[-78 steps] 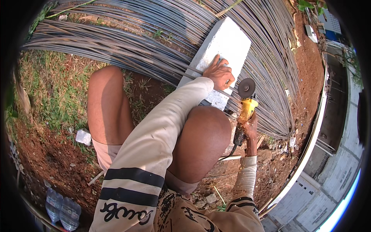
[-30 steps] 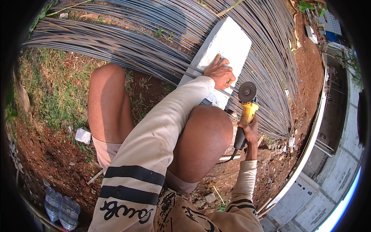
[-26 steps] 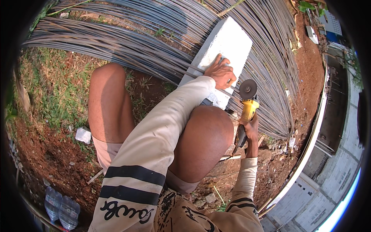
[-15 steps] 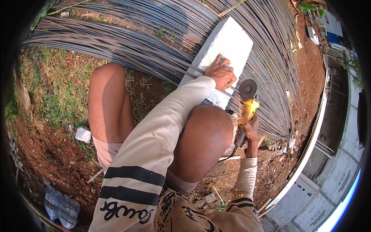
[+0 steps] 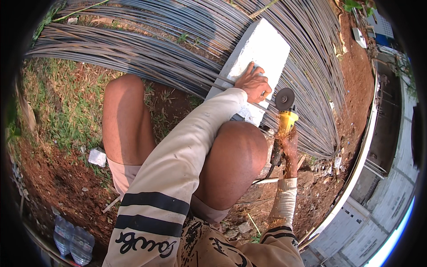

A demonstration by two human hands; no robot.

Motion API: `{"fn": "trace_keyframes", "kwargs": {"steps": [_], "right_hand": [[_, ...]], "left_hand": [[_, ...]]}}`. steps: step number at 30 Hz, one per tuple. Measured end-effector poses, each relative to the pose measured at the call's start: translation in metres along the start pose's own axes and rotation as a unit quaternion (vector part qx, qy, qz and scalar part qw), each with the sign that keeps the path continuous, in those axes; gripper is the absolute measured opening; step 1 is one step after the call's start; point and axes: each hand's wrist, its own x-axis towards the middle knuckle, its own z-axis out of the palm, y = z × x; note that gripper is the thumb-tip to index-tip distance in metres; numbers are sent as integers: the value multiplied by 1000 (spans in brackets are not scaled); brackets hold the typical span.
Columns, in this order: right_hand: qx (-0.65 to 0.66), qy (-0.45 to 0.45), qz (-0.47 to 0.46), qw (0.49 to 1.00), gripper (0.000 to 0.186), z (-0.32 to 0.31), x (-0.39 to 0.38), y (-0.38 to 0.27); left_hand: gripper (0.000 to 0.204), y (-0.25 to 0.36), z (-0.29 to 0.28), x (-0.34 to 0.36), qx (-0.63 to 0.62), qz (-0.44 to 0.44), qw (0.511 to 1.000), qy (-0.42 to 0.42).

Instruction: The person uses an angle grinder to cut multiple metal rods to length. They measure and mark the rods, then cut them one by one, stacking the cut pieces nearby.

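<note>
My left hand (image 5: 254, 83) presses a thin steel rod (image 5: 221, 86) down onto a white concrete block (image 5: 262, 49). My right hand (image 5: 289, 147) grips a yellow angle grinder (image 5: 284, 118) whose round disc (image 5: 284, 98) sits just right of my left hand, at the rod. I am squatting; my bare knees (image 5: 235, 147) fill the middle of the view, and my left sleeve (image 5: 178, 164) crosses over the right knee.
A large bundle of long grey steel rods (image 5: 147, 53) curves across the top and right. Grass (image 5: 58, 102) and red soil lie at left. Plastic water bottles (image 5: 71, 238) stand at lower left. A white wall (image 5: 356, 187) runs along the right.
Almost nothing differs: both hands and the grinder keep their places, with only a slight shift of the grinder.
</note>
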Motion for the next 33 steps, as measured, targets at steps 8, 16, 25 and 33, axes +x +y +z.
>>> {"fn": "trace_keyframes", "kwargs": {"steps": [8,16,25,33], "right_hand": [[-50,15,-21,998,76,3,-12,-17],[-87,7,26,996,66,1,-18,-24],[-113,29,-6,993,70,3,-3,-5],[-28,17,9,999,70,3,-16,-17]], "left_hand": [[11,-1,2,0,-8,3,1000,16],[13,-1,1,-1,-9,1,1000,14],[12,-2,3,0,-8,5,1000,18],[12,-1,0,-1,-5,4,1000,4]]}}
